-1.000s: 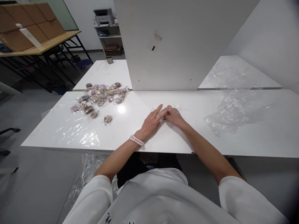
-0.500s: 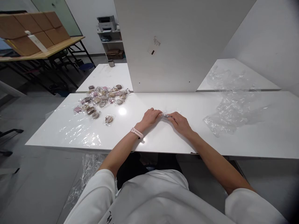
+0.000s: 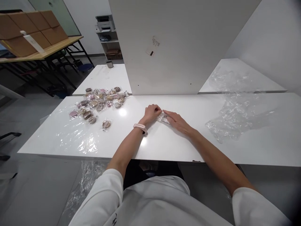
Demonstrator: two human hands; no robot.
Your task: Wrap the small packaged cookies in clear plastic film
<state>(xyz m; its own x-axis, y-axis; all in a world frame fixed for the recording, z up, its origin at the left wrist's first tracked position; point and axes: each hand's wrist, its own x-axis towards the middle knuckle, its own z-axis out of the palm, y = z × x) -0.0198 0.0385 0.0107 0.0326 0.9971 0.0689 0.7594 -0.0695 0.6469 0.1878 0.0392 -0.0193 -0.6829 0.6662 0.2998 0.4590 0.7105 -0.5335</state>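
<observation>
My left hand [image 3: 152, 113] is closed in a pinch at the far left edge of a clear plastic wrapper [image 3: 161, 117] on the white table. Opposite it, my right hand [image 3: 180, 123] lies low over the same wrapper, fingers stretched toward the left hand and thumb against the packet. Something small and brownish-grey shows through the plastic beside the right thumb; most of it is covered. To the left, several cookie-like rounds in clear wrappers [image 3: 94, 103] form a loose pile. One wrapped brown round [image 3: 106, 124] lies apart, nearer to me.
Crumpled clear plastic film [image 3: 231, 117] spreads over the table's right side. More clear film [image 3: 87, 142] covers the front left and hangs over the edge. A tall white panel [image 3: 174, 56] stands behind the table. A small grey cup [image 3: 109, 64] sits at the back left.
My left hand has shifted slightly up into a pinch at the wrapper's edge. My right fingers have straightened over the packet, and more of the plastic shows between the hands. The view has tilted slightly.
</observation>
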